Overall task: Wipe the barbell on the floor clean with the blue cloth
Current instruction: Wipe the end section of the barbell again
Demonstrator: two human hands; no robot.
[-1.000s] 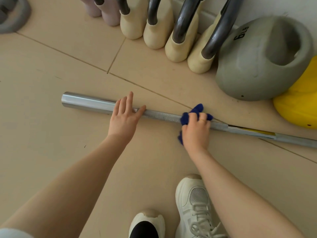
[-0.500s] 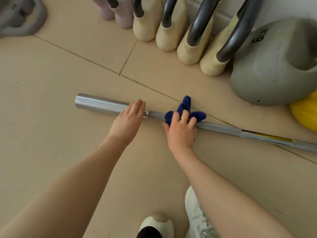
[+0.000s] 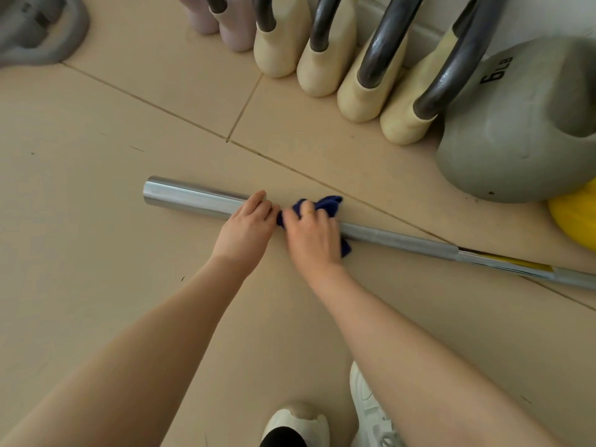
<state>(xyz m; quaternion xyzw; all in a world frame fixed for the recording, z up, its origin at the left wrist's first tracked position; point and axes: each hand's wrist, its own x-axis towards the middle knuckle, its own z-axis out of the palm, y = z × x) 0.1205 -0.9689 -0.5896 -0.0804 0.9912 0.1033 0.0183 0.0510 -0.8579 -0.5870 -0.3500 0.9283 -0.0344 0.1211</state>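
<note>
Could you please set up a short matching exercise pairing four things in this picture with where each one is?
Things:
1. blue cloth
2. left hand
3. grey kettlebell
4. barbell

Places:
A. beside the yellow weight
B. lying on the tiled floor
C. bunched under the right hand
D. resting on the bar, just left of the cloth

Pairs: 1-C, 2-D, 3-A, 4-B

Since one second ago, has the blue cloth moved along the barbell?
Yes. The blue cloth slid along the barbell toward its free end, now touching the left hand.
</note>
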